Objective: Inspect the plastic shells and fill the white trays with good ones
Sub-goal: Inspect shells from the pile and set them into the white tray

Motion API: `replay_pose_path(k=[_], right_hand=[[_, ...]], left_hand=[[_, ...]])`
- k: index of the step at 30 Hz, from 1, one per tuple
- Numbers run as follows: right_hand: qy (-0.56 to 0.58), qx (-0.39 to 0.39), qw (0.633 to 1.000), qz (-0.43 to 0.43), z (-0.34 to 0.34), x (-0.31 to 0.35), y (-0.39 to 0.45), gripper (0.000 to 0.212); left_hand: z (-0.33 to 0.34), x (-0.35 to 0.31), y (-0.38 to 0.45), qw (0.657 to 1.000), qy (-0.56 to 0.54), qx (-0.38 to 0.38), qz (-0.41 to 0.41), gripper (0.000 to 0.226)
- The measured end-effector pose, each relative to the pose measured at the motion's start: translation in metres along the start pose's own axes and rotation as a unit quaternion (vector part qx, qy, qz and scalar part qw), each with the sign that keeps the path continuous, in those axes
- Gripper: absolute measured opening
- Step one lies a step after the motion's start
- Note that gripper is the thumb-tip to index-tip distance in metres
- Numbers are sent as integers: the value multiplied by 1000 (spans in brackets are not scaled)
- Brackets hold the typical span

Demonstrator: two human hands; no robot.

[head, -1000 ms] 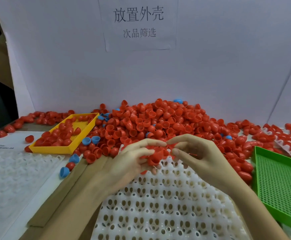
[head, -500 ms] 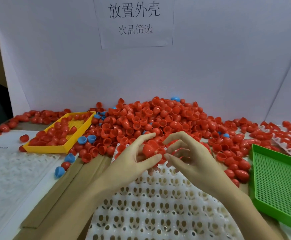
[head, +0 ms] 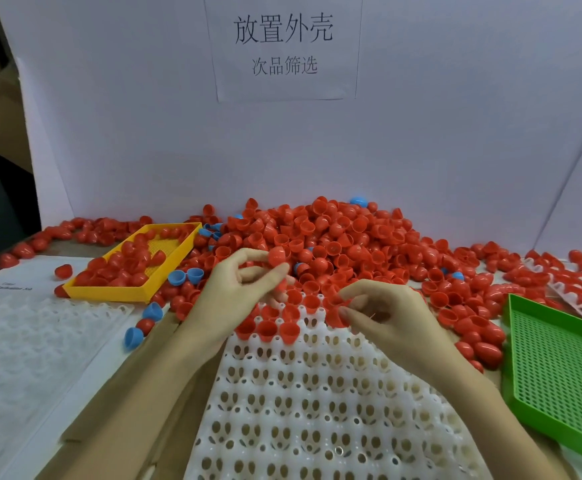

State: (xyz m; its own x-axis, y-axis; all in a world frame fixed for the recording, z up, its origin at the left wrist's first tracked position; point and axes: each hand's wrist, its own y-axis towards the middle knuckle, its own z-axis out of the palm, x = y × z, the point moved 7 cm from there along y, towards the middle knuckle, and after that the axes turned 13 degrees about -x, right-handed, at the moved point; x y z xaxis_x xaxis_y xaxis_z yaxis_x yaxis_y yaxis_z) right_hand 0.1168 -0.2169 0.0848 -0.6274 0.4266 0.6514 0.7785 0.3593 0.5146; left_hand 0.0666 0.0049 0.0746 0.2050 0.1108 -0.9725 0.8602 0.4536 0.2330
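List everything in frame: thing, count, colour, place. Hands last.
red shells: too many to count, red, heaped at the back, spilling both ways
blue shells: several, blue, scattered near the yellow tray
white tray: one, white, centre front, a few red shells in its far rows
yellow tray: one, yellow, left, holds red shells
green tray: one, green, right
paper sign: one, white, back wall
left hand: holds a red shell
right hand: fingers curled over the tray; grip unclear
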Motion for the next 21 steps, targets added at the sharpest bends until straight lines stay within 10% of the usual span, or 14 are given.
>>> replay_pose_path(k=[12, 21], right_hand=[[-200, 178, 961, -63, 69, 3, 24, 16], [-79, 46, 995, -48, 22, 6, 17, 11]], left_hand=[[-15, 12, 6, 996, -33, -63, -62, 34], [10, 8, -9, 992, -26, 91, -82, 27]])
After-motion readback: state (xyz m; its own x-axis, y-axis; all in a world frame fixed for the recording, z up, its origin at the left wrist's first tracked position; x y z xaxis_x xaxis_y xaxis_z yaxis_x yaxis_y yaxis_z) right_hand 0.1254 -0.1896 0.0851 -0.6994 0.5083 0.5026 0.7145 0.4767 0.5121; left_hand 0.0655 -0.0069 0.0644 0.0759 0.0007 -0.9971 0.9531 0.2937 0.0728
